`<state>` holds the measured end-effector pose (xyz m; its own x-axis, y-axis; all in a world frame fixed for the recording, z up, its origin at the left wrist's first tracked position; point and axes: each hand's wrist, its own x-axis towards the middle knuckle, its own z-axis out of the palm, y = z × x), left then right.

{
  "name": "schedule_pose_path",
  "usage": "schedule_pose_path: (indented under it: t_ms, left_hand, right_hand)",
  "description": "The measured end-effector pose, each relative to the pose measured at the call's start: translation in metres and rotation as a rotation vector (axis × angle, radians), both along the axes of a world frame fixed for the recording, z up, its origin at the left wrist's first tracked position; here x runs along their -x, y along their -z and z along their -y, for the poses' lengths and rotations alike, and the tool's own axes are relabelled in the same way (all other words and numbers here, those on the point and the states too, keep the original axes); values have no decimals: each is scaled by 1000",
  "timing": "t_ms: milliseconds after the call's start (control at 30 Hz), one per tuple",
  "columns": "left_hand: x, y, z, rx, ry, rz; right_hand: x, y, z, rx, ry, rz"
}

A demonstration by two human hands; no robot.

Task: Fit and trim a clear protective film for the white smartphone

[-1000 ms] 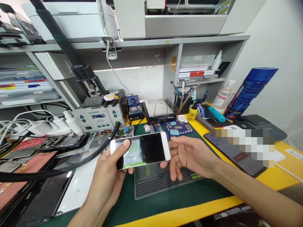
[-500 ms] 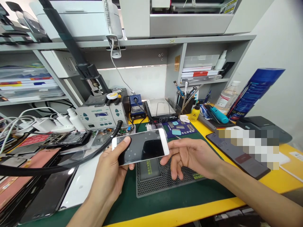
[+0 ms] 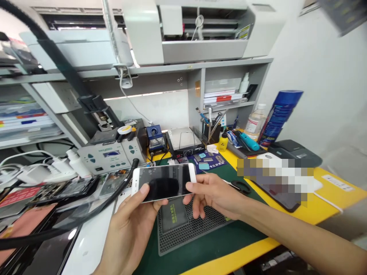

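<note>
A white-framed smartphone (image 3: 164,183) with a dark screen is held sideways above the work mat. My left hand (image 3: 132,221) grips its left end, thumb on the front and fingers beneath. At the other end, my right hand (image 3: 212,194) pinches the phone, its thumb on the white edge and its lower fingers loosely curled. Below the phone lies a grey honeycomb-patterned pad (image 3: 183,233) on the green mat (image 3: 160,263). The phone's back is hidden.
A hot-air station (image 3: 111,152) stands at the back left, its black hose (image 3: 114,202) crossing the left side. Phone parts and chargers crowd the left. Black-handled scissors (image 3: 242,187), a yellow bottle (image 3: 223,143) and another phone (image 3: 275,191) are on the right.
My right hand has closed onto the phone's right end, where its fingers were apart before. The phone is tilted flatter and more level. The camera view has shifted right and up.
</note>
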<state>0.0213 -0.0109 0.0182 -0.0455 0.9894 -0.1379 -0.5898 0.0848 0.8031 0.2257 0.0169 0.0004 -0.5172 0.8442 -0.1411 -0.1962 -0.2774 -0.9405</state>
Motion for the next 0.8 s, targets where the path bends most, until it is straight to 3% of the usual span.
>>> schedule_pose_path:
  t_ms: [133, 233, 333, 467, 600, 800]
  left_hand:
    - [-20, 5, 9, 22, 57, -100]
    - [-29, 10, 11, 136, 28, -213]
    - [-23, 11, 5, 107, -8, -179]
    - [-4, 9, -6, 102, -71, -76]
    - [0, 4, -3, 88, -89, 9]
    - [-7, -3, 10, -69, -23, 87]
  right_hand:
    - [10, 13, -3, -58, -77, 41]
    - [19, 17, -4, -175, -109, 259]
    - [10, 7, 1, -350, 35, 545]
    - [-38, -18, 18, -598, 358, 965]
    - [-83, -17, 38, -623, 415, 1303]
    - [-100, 5, 38, -567, 341, 1509]
